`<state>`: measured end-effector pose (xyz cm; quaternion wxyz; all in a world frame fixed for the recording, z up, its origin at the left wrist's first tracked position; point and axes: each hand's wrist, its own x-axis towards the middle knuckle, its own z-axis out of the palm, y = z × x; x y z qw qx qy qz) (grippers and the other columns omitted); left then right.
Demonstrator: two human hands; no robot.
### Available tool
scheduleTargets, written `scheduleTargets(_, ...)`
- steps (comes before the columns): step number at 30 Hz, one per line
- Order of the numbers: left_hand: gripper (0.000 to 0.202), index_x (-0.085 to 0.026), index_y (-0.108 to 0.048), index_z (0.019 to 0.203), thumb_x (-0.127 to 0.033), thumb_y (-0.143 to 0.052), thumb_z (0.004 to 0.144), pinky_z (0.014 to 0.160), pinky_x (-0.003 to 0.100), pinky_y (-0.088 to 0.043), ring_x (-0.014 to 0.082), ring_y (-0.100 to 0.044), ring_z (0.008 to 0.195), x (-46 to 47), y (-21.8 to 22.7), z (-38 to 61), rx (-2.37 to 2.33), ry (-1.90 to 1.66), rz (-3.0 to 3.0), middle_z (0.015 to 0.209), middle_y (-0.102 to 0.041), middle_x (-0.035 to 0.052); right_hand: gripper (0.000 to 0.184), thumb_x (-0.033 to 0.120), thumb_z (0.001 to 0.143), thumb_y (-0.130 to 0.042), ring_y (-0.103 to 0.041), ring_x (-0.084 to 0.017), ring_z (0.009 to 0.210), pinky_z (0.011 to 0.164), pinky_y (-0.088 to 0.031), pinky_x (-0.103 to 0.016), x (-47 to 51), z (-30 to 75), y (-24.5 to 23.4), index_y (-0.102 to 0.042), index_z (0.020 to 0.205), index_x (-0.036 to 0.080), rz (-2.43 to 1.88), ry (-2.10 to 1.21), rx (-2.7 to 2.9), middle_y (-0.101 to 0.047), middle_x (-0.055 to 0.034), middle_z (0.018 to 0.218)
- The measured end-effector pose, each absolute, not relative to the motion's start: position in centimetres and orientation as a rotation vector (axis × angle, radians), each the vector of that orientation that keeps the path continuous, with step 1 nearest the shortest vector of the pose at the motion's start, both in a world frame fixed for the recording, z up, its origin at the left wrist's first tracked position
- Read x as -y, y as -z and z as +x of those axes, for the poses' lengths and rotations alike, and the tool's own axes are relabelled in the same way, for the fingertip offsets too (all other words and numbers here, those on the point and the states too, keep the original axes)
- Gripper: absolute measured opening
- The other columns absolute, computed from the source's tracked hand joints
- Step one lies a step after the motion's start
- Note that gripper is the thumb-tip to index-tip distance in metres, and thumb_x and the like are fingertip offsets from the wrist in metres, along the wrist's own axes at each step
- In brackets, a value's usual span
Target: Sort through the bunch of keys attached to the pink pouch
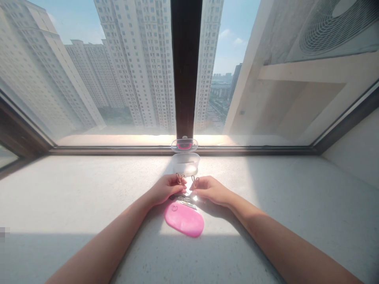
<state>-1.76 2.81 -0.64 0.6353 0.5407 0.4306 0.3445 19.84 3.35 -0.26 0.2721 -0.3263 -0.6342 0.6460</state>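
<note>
My left hand (172,185) pinches a small brown bow-shaped piece (180,178) with upright loops. My right hand (209,189) pinches a similar brown bow-shaped piece (194,181); the two are held apart at about the same height. Whether they are hair ties or clips is too small to tell. Below the hands, several thin shiny metal pieces (188,202) lie at the top edge of a pink rounded flat piece (185,222), which has a small ring mark near its upper left. Just beyond the fingers stands a clear plastic box (186,163).
The box's transparent lid (184,145) with a pink part is tipped up against the dark window frame (186,71). A pale speckled sill (74,197) spreads out on both sides, with bright sunlight across its middle. Glass panes close off the far side.
</note>
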Motion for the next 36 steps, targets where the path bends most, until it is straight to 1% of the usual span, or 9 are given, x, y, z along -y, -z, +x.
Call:
scheduleTargets(4, 0.033, -0.012, -0.064, 0.095, -0.030, -0.075, 0.070, 0.070, 0.031, -0.051, 0.0179, -0.068, 0.073, -2.80, 0.70, -1.84, -1.000, -0.762, 1.261, 0.081, -0.070, 0.0068, 0.025, 0.033, 0.074, -0.071, -0.052, -0.012, 0.056, 0.054, -0.040, -0.024, -3.36, 19.82, 0.25, -0.066, 0.085, 0.011, -0.859, -1.743, 1.719, -0.060, -0.0021, 0.064)
scheduleTargets(7, 0.034, -0.012, -0.064, 0.096, -0.031, -0.075, 0.070, 0.067, 0.030, -0.050, 0.0189, -0.068, 0.074, -2.80, 0.69, -1.88, -1.017, -0.756, 1.281, 0.081, -0.071, 0.0075, 0.027, 0.033, 0.074, -0.071, -0.052, -0.011, 0.057, 0.054, -0.040, -0.024, -3.42, 19.82, 0.36, -0.066, 0.087, 0.010, -0.847, -1.741, 1.725, -0.061, -0.0025, 0.065)
scheduleTargets(10, 0.032, -0.012, -0.063, 0.095, -0.031, -0.074, 0.071, 0.066, 0.028, -0.049, 0.0177, -0.068, 0.073, -2.74, 0.55, -1.85, -1.017, -0.751, 1.282, 0.081, -0.070, 0.0066, 0.025, 0.032, 0.075, -0.071, -0.051, -0.010, 0.054, 0.051, -0.039, -0.023, -3.49, 19.78, 0.55, -0.066, 0.087, 0.010, -0.837, -1.750, 1.718, -0.059, -0.0016, 0.064)
scheduleTargets(13, 0.030, -0.012, -0.063, 0.094, -0.030, -0.074, 0.072, 0.066, 0.026, -0.048, 0.0166, -0.067, 0.072, -2.64, 0.36, -1.78, -1.014, -0.753, 1.276, 0.079, -0.070, 0.0054, 0.023, 0.029, 0.075, -0.071, -0.049, -0.009, 0.051, 0.048, -0.037, -0.022, -3.55, 19.71, 0.79, -0.064, 0.086, 0.011, -0.818, -1.758, 1.688, -0.057, -0.0002, 0.062)
scheduleTargets(16, 0.030, -0.012, -0.064, 0.093, -0.030, -0.074, 0.071, 0.066, 0.027, -0.048, 0.0163, -0.066, 0.071, -2.58, 0.16, -1.66, -1.013, -0.752, 1.272, 0.078, -0.069, 0.0052, 0.022, 0.028, 0.075, -0.071, -0.050, -0.009, 0.052, 0.049, -0.038, -0.022, -3.57, 19.70, 0.92, -0.064, 0.086, 0.011, -0.810, -1.759, 1.682, -0.058, -0.0006, 0.063)
scheduleTargets(24, 0.027, -0.012, -0.068, 0.092, -0.031, -0.072, 0.073, 0.073, 0.030, -0.049, 0.0169, -0.065, 0.075, -2.65, 0.19, -1.68, -0.953, -0.749, 1.308, 0.085, -0.069, 0.0072, 0.023, 0.029, 0.074, -0.071, -0.054, -0.012, 0.058, 0.054, -0.041, -0.024, -3.69, 19.80, 1.13, -0.065, 0.088, 0.012, -0.825, -1.738, 1.705, -0.061, -0.0021, 0.065)
scheduleTargets(28, 0.026, -0.013, -0.068, 0.092, -0.032, -0.071, 0.075, 0.070, 0.029, -0.048, 0.0172, -0.065, 0.075, -2.68, 0.33, -1.79, -0.957, -0.742, 1.334, 0.083, -0.069, 0.0066, 0.022, 0.028, 0.074, -0.071, -0.054, -0.012, 0.058, 0.053, -0.041, -0.024, -3.71, 19.77, 1.16, -0.064, 0.087, 0.011, -0.830, -1.733, 1.709, -0.060, -0.0018, 0.065)
scheduleTargets(31, 0.024, -0.013, -0.068, 0.091, -0.030, -0.070, 0.075, 0.071, 0.029, -0.048, 0.0169, -0.065, 0.076, -2.67, 0.30, -1.77, -0.950, -0.754, 1.331, 0.084, -0.068, 0.0062, 0.021, 0.027, 0.075, -0.070, -0.053, -0.011, 0.056, 0.052, -0.040, -0.023, -3.67, 19.75, 1.10, -0.064, 0.087, 0.011, -0.829, -1.730, 1.711, -0.059, -0.0010, 0.063)
scheduleTargets(36, 0.022, -0.013, -0.067, 0.091, -0.027, -0.069, 0.076, 0.069, 0.027, -0.047, 0.0157, -0.065, 0.075, -2.68, 0.20, -1.69, -0.964, -0.751, 1.327, 0.083, -0.067, 0.0051, 0.020, 0.028, 0.074, -0.071, -0.051, -0.010, 0.052, 0.049, -0.038, -0.022, -3.63, 19.69, 1.03, -0.062, 0.082, 0.012, -0.850, -1.718, 1.706, -0.058, 0.0000, 0.060)
